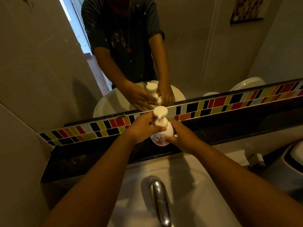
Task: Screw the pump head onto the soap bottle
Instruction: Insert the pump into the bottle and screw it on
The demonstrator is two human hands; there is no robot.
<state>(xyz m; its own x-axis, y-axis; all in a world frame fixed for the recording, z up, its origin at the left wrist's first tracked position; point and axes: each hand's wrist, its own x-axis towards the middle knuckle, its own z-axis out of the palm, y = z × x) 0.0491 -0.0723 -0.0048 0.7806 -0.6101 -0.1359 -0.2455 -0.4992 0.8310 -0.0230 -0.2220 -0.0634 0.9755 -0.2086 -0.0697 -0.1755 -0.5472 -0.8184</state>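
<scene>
Both hands on a soap bottle (pixel 162 134) standing on the dark ledge (pixel 229 125) behind the sink (pixel 188 185).

Head view: the bottle is white with a pink base and a printed label, upright, its white pump head (pixel 160 112) seated on top. The left hand (pixel 144 127) curls around the collar under the pump head; the right hand (pixel 181 136) wraps the bottle's body. A chrome faucet (pixel 161 199) sits below, and the mirror (pixel 180 46) repeats the scene.

The soap bottle (pixel 161 134) stood on the counter (pixel 91 158) behind the sink (pixel 188 185), just before the mirror (pixel 188 54). The left hand (pixel 144 128) lay against its left side, the right hand (pixel 182 135) against its right. The faucet (pixel 161 200) stood nearer the person, over the sink.
</scene>
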